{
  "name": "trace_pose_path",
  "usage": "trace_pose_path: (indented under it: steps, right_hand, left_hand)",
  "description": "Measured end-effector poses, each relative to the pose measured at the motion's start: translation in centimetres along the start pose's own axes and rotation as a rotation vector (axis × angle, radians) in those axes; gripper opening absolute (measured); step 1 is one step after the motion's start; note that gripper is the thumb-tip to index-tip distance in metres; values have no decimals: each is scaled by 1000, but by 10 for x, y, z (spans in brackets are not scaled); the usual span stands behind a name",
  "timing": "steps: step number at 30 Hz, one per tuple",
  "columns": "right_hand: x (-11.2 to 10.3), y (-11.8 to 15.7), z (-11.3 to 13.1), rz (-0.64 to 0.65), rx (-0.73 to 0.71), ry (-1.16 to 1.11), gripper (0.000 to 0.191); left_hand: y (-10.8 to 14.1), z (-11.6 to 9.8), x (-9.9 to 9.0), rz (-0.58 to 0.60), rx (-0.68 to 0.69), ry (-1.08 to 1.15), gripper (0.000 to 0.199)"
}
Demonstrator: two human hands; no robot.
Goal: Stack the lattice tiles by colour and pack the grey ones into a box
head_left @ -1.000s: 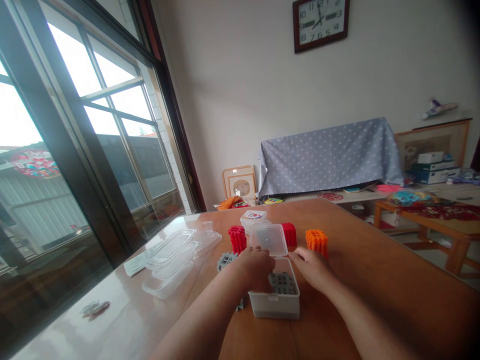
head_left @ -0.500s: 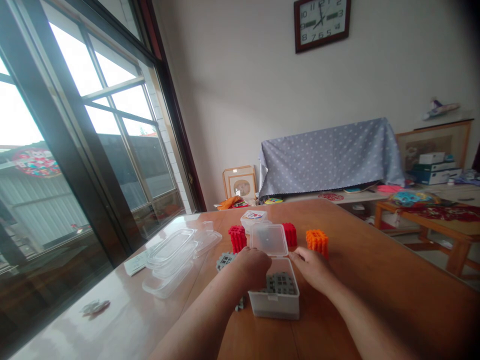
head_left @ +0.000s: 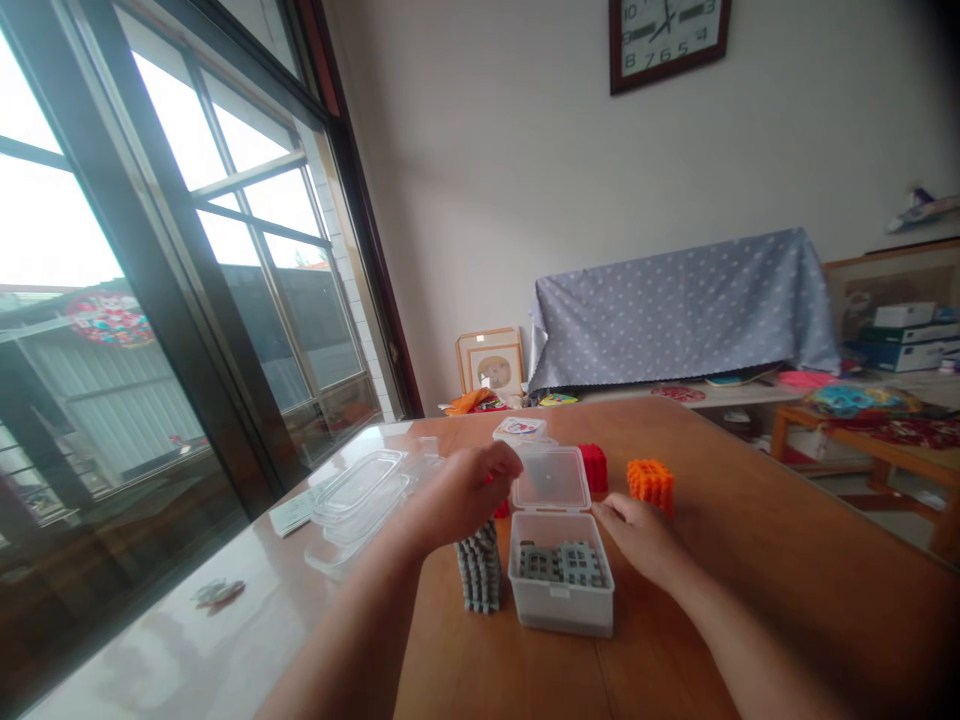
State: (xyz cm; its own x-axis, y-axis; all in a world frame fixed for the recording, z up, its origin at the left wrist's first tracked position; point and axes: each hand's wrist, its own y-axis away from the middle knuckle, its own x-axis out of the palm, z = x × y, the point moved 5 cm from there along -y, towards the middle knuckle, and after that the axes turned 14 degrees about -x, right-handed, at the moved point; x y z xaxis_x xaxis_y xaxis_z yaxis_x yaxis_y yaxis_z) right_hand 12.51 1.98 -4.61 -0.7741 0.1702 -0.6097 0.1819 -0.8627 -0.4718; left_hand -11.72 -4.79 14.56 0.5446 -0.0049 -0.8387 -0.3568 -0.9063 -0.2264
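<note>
My left hand (head_left: 491,478) is closed above the table, its fingers curled. It covers most of a red stack of lattice pieces (head_left: 502,508); what lies within its fingers is hidden. Below the wrist stands a tall stack of grey lattice pieces (head_left: 480,575), left of a clear plastic box (head_left: 562,614). More grey pieces (head_left: 562,563) lie inside the box, whose hinged lid (head_left: 551,480) is tipped back. At the box's back right corner my right hand (head_left: 634,525) has its fingers closed on the rim.
Behind the lid stands another red stack (head_left: 594,468), with an orange stack (head_left: 650,485) farther right. Clear empty containers (head_left: 356,505) lie on the left of the wooden table (head_left: 750,560). A small clear box (head_left: 521,428) sits at the back, and a small plastic packet (head_left: 218,594) near the left edge.
My left hand has risen from the box's left side and moved away to the red stack. The grey stack and box interior show more fully. The right hand stays at the box; the view has shifted slightly left.
</note>
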Motion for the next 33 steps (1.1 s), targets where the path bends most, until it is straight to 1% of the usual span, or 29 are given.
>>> trace_pose_path:
  steps: [3, 5, 7, 9, 11, 14, 18, 23, 27, 30, 33]
  right_hand:
    - [1, 1, -2, 8, -6, 3, 46]
    - [2, 1, -4, 10, -4, 4, 47]
    - [4, 1, -6, 10, -1, 8, 47]
    - [5, 0, -8, 18, 0, 11, 48]
    - [6, 0, -9, 27, 2, 6, 49]
    - [7, 0, -10, 22, 6, -14, 48]
    - [7, 0, -12, 7, 13, -36, 45]
    - [10, -1, -17, 35, 8, -23, 47]
    - [12, -1, -19, 43, 5, -18, 48]
    - [11, 0, -16, 50, 0, -8, 48]
    - [9, 0, -12, 41, 0, 14, 48]
  left_hand:
    - [8, 24, -19, -100, -33, 34, 18]
    - [15, 39, -25, -105, -82, 47, 19]
    - [22, 52, -25, -56, -147, 52, 22]
    - [30, 61, -23, 20, -201, 48, 29]
    - [35, 66, -20, 85, -219, 36, 36]
    - [39, 70, -17, 130, -193, 15, 44]
    - [37, 73, -13, 135, -147, -11, 51]
    - [31, 77, -9, 129, -142, -70, 49]
    - [29, 79, -8, 140, -132, -64, 46]
    - [28, 77, -9, 125, -116, -49, 43]
    - [25, 65, -13, 75, -93, -66, 41]
